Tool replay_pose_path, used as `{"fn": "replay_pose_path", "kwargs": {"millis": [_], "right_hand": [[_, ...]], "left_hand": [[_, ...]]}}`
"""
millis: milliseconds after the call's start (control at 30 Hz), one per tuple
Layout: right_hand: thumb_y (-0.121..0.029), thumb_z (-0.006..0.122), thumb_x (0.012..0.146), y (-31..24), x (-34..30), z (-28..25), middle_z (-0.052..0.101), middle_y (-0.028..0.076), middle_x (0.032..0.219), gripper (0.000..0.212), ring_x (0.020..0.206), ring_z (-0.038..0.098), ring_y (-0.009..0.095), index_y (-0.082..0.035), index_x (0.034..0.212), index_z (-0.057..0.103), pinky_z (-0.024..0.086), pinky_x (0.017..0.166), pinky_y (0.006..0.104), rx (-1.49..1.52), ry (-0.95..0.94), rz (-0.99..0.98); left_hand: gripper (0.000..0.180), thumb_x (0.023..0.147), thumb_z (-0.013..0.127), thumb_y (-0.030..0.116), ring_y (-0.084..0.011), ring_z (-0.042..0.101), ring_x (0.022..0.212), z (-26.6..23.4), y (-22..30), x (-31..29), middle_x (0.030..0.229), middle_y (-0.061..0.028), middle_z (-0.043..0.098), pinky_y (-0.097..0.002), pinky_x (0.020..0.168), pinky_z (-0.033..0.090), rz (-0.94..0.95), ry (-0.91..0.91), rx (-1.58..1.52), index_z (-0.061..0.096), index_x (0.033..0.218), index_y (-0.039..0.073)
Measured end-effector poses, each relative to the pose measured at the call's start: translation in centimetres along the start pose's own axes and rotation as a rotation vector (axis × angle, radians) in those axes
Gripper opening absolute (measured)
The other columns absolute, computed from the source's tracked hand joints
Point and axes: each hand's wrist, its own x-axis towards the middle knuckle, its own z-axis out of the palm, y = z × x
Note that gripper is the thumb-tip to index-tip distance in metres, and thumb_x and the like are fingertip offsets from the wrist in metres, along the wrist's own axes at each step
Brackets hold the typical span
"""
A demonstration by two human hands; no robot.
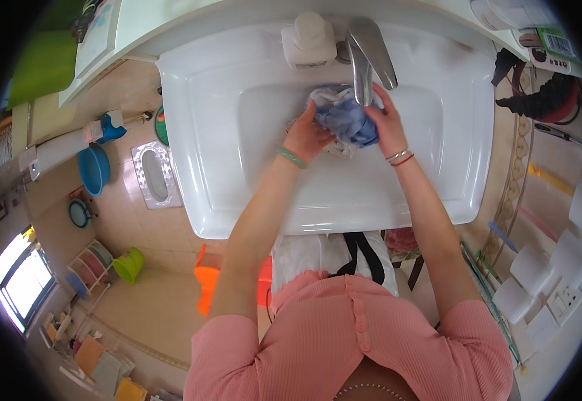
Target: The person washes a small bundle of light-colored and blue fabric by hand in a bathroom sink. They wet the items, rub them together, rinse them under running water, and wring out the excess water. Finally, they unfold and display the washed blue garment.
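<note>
Left hand (302, 137) and right hand (389, 127) grip a bunched blue-and-white cloth (346, 120).
Fingers of both curl partly closed around its left and right sides, over the white sink (204, 134), beneath the metal tap (373, 57); left of the tap stands a white bottle (309, 43); far right, a barcoded green-and-white package (556, 42).

Faucet (368, 57) over cloth (344, 119), clear basin (261, 120) leftward
</note>
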Motion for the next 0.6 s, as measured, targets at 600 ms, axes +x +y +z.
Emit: {"fn": "replay_pose_path", "kwargs": {"millis": [600], "right_hand": [[-0.026, 0.051, 0.09, 3.2, -0.4, 6.3, 0.059, 0.022, 0.065, 0.033, 0.063, 0.059, 0.04, 0.0, 0.074, 0.064, 0.046, 0.058, 0.0455, -0.848, -0.013, -0.451]], "left_hand": [[0.025, 0.093, 0.044, 0.03, -0.0276, 0.06, 0.098, 0.3, -5.5, 9.1, 0.106, -0.0153, 0.061, -0.0382, 0.078, 0.05, 0.298, 0.425, 1.022, 0.056, 0.104, 0.012]]}}
